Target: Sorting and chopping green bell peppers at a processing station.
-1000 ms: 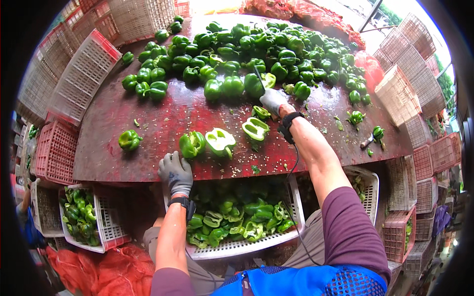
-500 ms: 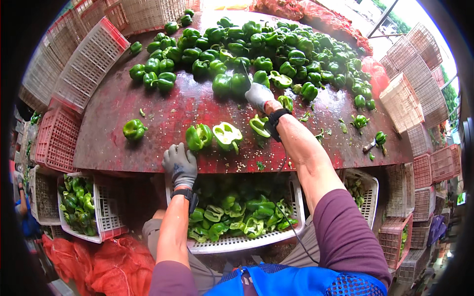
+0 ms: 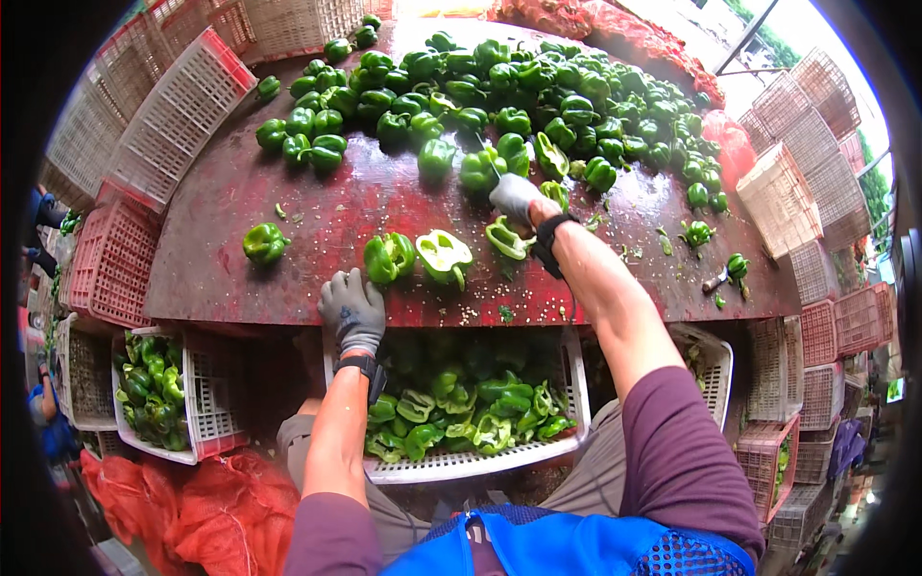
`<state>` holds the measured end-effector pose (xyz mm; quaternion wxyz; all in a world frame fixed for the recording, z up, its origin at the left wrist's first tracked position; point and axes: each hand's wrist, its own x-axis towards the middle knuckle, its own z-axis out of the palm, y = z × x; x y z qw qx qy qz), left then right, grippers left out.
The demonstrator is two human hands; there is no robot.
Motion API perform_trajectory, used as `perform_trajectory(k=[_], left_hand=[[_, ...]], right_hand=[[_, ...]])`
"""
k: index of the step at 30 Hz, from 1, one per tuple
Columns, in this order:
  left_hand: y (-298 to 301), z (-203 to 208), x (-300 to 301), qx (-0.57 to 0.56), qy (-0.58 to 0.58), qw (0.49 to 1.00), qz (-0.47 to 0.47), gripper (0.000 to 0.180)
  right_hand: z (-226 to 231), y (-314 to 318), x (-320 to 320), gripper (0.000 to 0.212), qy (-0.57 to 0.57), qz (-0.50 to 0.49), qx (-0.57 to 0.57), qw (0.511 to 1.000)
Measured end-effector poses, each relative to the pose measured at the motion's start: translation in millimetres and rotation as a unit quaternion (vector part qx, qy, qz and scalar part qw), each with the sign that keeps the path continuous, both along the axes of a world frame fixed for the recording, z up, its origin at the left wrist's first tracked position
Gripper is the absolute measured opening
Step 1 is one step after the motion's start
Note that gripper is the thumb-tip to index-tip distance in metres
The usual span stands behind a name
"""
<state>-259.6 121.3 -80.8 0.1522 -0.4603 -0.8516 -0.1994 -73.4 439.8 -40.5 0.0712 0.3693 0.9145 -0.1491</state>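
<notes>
My right hand (image 3: 519, 198), in a grey glove, grips a knife (image 3: 494, 165); its thin blade points away from me, against a whole green bell pepper (image 3: 476, 173) at the pile's near edge. The handle is hidden in the fist. Gloved too, my left hand (image 3: 351, 311) lies on the table's near edge, fingers slightly spread, holding nothing. Just beyond its fingertips is a cut bell pepper (image 3: 388, 257). A pepper half (image 3: 443, 255) shows its pale inside beside that. Another cut piece (image 3: 508, 238) lies close below my right hand.
A large pile of bell peppers (image 3: 576, 110) covers the far part of the red-stained table (image 3: 211, 221). Below its near edge, a white crate (image 3: 471, 468) holds cut peppers. Plastic crates (image 3: 182, 120) stand on both sides. Red mesh sacks (image 3: 230, 509) lie at lower left.
My right hand has moved slightly right and nearer me with the knife. The pepper by the blade has shifted right, away from its neighbour. My left hand stays at the table edge.
</notes>
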Motion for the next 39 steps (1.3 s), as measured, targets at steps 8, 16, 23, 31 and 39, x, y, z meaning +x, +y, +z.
perform_trajectory(k=[8, 16, 23, 31, 39], left_hand=[[18.8, 4.2, 14.6, 0.024, -0.033, 0.999, -0.022, 0.031], [68.3, 3.5, 57.2, 0.04, -0.059, 0.995, -0.074, 0.033], [13.3, 10.8, 11.2, 0.028, -0.03, 0.999, -0.018, 0.03], [26.2, 16.1, 23.7, 0.015, -0.044, 0.999, -0.022, 0.026], [37.4, 14.3, 30.6, 0.003, -0.052, 0.998, -0.039, 0.028]], right_hand=[[91.0, -37.2, -9.7, 0.038, 0.302, -0.286, 0.016, 0.909], [-5.2, 46.8, -40.0, 0.039, 0.168, -0.35, -0.002, 0.921], [87.9, -43.8, -51.0, 0.03, 0.018, -0.144, -0.13, 0.981], [127.6, 2.3, -69.0, 0.034, 0.29, -0.267, 0.053, 0.917], [29.8, 41.7, -124.4, 0.03, 0.205, -0.336, -0.157, 0.906]])
